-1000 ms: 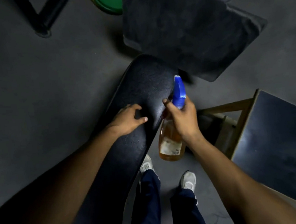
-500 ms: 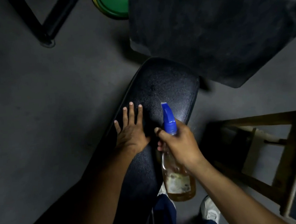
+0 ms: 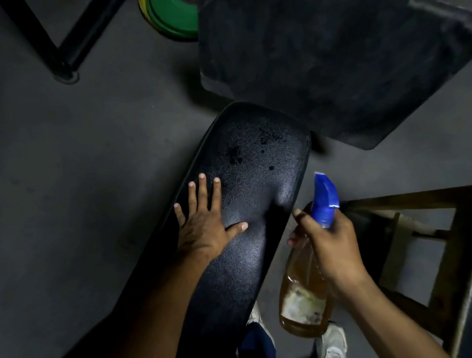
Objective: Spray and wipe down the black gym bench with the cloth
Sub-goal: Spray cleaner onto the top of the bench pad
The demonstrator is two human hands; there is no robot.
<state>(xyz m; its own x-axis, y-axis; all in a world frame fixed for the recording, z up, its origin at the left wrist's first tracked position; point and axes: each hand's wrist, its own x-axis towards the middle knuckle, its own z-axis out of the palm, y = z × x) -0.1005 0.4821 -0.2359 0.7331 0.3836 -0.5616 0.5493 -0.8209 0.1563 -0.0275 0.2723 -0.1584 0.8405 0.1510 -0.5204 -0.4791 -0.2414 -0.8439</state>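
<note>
Standing at the near end are two white shoes [image 3: 333, 345] and blue trousers [image 3: 255, 350] on the grey floor [image 3: 55, 167]. Just above them, the right hand [image 3: 332, 249] wraps its fingers round the neck of a spray bottle [image 3: 305, 299] with brown liquid inside. Its blue top [image 3: 324, 196] points up and away, beside the bench edge. The left hand [image 3: 205, 228] lies flat on the black bench [image 3: 252, 177], fingers spread out and thumb sticking to the side. Wet dark spots sit on the far end of the bench. A wooden stool [image 3: 448, 245] stands to the right. Farther off is a big dark pad [image 3: 332, 54], a green weight plate [image 3: 172, 11] and black metal legs [image 3: 57, 46].
</note>
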